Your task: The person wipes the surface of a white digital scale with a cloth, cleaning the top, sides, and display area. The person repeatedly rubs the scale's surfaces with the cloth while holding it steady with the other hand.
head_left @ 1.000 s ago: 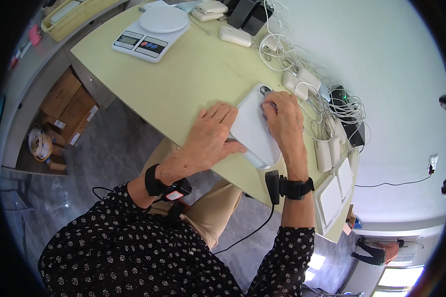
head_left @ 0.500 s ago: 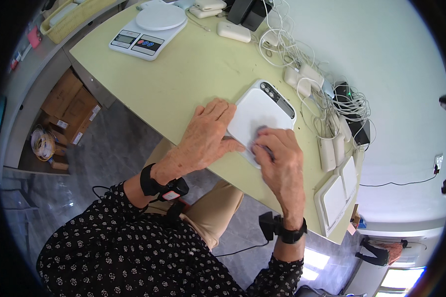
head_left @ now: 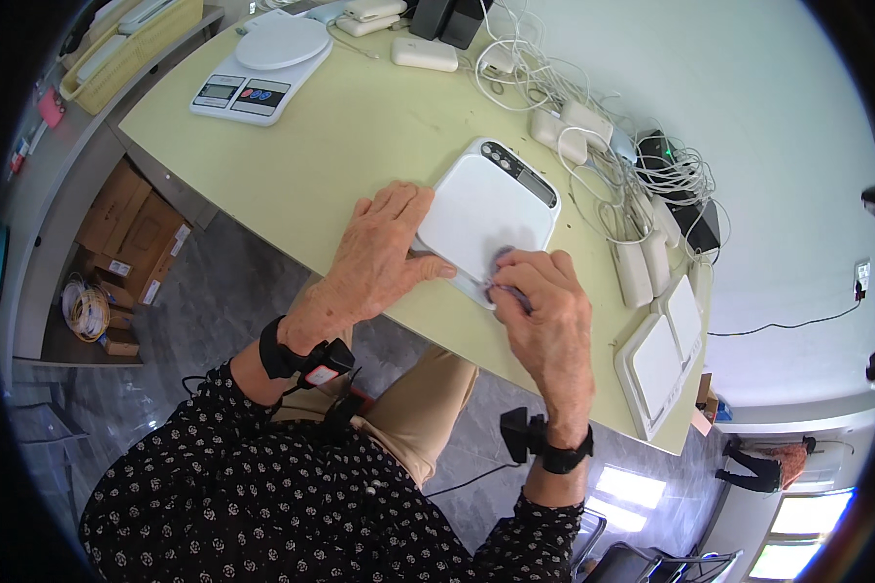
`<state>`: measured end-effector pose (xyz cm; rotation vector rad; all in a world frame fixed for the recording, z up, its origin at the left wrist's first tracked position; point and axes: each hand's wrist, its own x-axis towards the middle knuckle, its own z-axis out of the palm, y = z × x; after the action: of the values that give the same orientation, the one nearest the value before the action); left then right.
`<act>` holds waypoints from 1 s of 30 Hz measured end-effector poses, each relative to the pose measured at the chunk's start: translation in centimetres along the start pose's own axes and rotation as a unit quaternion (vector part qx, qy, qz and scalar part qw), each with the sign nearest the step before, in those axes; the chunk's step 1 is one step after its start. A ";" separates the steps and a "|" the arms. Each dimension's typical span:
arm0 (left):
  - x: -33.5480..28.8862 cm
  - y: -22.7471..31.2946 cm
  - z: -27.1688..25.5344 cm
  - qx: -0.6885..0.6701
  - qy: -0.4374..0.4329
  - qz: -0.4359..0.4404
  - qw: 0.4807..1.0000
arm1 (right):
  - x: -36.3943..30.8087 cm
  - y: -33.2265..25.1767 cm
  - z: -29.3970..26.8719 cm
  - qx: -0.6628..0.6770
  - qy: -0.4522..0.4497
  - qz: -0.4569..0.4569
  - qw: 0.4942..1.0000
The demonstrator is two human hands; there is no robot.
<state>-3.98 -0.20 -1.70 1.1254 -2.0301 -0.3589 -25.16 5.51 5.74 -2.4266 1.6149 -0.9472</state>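
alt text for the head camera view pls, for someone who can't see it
Seen from above, a person's left hand steadies a flat white square device on a pale green table while the right hand presses a small greyish pad to its near edge. A white kitchen scale and tangled white cables lie beyond.

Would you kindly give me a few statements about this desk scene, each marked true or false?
1. The left hand lies on the white square device. True.
2. The right hand holds a purple cloth against the device's near edge. True.
3. The white kitchen scale sits between the two hands. False: it stands at the far left end of the table.
4. The device hangs in the air. False: it rests on the table.
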 end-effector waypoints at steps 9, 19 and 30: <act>0.2 0.2 -0.3 -0.007 -0.004 0.006 1.000 | 0.6 3.1 -1.5 0.021 0.017 -0.004 1.000; 0.4 0.1 -0.4 -0.006 -0.003 0.012 1.000 | 6.7 10.0 -0.4 -0.012 -0.022 0.039 0.999; 0.2 0.3 -0.5 -0.016 -0.036 -0.023 0.999 | -0.3 3.7 0.7 0.135 0.074 0.297 0.942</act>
<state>-3.87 -0.15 -1.04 1.1547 -2.0554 -0.4596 -27.86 4.00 3.65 -1.5711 1.9402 -1.1468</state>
